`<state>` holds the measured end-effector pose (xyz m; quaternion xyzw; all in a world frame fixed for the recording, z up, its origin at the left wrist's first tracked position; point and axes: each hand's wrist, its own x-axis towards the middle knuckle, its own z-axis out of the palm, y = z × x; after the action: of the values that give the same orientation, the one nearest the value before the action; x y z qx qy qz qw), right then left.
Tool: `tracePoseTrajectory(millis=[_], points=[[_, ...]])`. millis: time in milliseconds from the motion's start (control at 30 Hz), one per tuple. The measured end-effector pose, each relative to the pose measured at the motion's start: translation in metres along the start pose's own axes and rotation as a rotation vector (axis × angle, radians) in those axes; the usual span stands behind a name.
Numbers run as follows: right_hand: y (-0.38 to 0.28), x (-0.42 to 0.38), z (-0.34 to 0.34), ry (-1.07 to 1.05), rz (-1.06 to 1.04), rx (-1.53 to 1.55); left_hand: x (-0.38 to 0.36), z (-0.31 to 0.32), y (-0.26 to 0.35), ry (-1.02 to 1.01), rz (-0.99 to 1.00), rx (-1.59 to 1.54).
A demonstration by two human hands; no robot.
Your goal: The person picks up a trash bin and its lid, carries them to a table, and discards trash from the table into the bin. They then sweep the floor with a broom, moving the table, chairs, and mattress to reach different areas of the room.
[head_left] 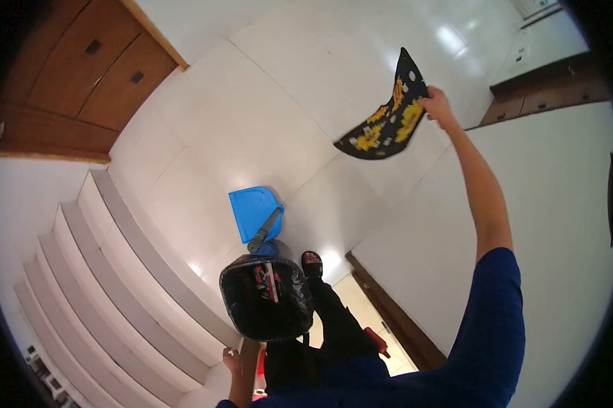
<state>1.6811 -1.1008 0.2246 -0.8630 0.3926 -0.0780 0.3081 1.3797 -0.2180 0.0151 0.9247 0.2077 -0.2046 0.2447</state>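
A black mat (383,125) with yellow flowers and pale patches hangs bent in my right hand (439,107), whose fingers close on its right edge, above the tiled floor. My arm is stretched far forward. Lower down, my left hand (232,358) is curled near the steps; what it holds, if anything, is hidden. Close to that hand is a bin (233,307) lined with a black bag, with some red and white litter (268,281) inside. Just beyond the bin lies a blue dustpan (253,212) with a grey handle (266,231).
Several pale steps (133,248) with grey edges run along the left. Brown wooden drawers (89,68) stand at the upper left. A white wall (524,183) with a dark wooden base is on the right. My sandalled foot (312,264) is beside the bin.
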Motion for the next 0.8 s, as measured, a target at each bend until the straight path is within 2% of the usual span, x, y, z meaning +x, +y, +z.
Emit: tracePoseTrajectory(millis=[33,67,100,133,167,200,267,333,433,467,567,600,667,700,733,767,800], points=[[-0.02,0.002,-0.03,0.058,-0.079,-0.132,-0.003,-0.007,-0.001,-0.005,0.019,-0.047],[-0.039,0.003,-0.059,0.151,-0.115,-0.219,-0.004,-0.01,-0.009,0.02,0.082,0.034],[-0.037,0.024,-0.095,0.249,-0.333,-0.234,-0.008,-0.014,-0.011,0.026,0.06,0.033],[-0.018,0.07,-0.145,0.325,-0.365,-0.442,-0.014,-0.02,-0.016,0.029,0.037,0.037],[-0.077,0.033,-0.193,0.488,-0.474,-0.646,-0.017,-0.027,-0.024,0.032,0.013,0.045],[-0.105,0.016,-0.247,0.49,-0.555,-1.022,-0.016,-0.026,-0.048,0.021,-0.022,0.024],[-0.166,-0.083,-0.291,0.71,-0.622,-0.504,-0.019,-0.027,-0.064,0.081,-0.063,-0.036],[-0.142,-0.117,-0.236,0.788,-0.664,-0.284,-0.029,-0.032,-0.064,0.089,-0.082,0.029],[-0.003,-0.092,-0.075,0.326,-0.379,-0.6,-0.033,-0.022,-0.052,0.066,-0.052,0.003],[0.016,-0.095,-0.047,0.241,-0.327,-0.579,-0.029,-0.014,-0.047,0.048,-0.099,-0.055],[-0.008,-0.083,-0.042,0.228,-0.299,-0.398,-0.04,-0.022,-0.06,-0.053,-0.251,-0.178],[-0.025,-0.079,-0.049,0.222,-0.29,-0.347,-0.047,-0.031,-0.056,0.014,-0.066,-0.088],[-0.06,-0.094,-0.054,0.278,-0.287,-0.235,-0.057,-0.045,-0.042,0.032,-0.176,-0.037],[-0.063,-0.104,-0.047,0.353,-0.312,-0.182,-0.063,-0.047,-0.041,0.034,-0.225,0.0],[-0.065,-0.121,-0.039,0.547,-0.469,-0.116,-0.064,-0.042,-0.06,-0.036,-0.002,0.142],[-0.068,-0.137,-0.03,0.741,-0.627,-0.078,-0.06,-0.029,-0.076,-0.055,-0.002,0.158],[0.02,-0.109,-0.004,0.338,-0.296,-0.635,-0.059,-0.02,-0.091,-0.078,-0.003,0.179]])
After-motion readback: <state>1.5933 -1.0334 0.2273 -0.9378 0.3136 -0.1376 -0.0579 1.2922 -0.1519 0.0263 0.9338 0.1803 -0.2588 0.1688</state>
